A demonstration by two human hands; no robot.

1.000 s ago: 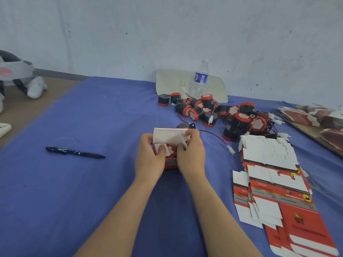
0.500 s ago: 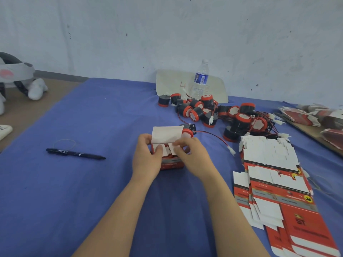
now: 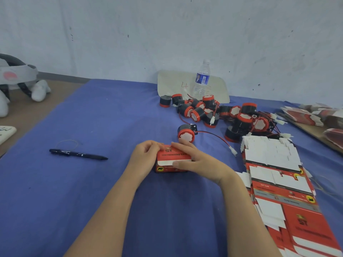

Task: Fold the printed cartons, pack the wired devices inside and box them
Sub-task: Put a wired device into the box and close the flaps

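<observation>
A small red printed carton [image 3: 171,160] lies on the blue cloth at the centre, its lid folded down. My left hand [image 3: 144,160] grips its left end with curled fingers. My right hand [image 3: 196,160] holds its right side, thumb across the front and fingers over the top. Just behind it lies one black-and-red wired device [image 3: 186,134], its red and black lead ending in a white plug [image 3: 233,151]. A heap of the same wired devices [image 3: 219,114] sits further back. Flat printed cartons [image 3: 278,179] are stacked at the right.
A black pen [image 3: 78,154] and a thin wire loop lie left of my hands. A water bottle [image 3: 202,80] stands before a white board at the wall. More flat cartons [image 3: 313,115] lie on a wooden surface at far right. A white headset [image 3: 16,78] sits far left.
The carton's white lid flap, upright a second ago, is now folded shut. The carton has turned so its red printed face shows. The single device behind it is now uncovered.
</observation>
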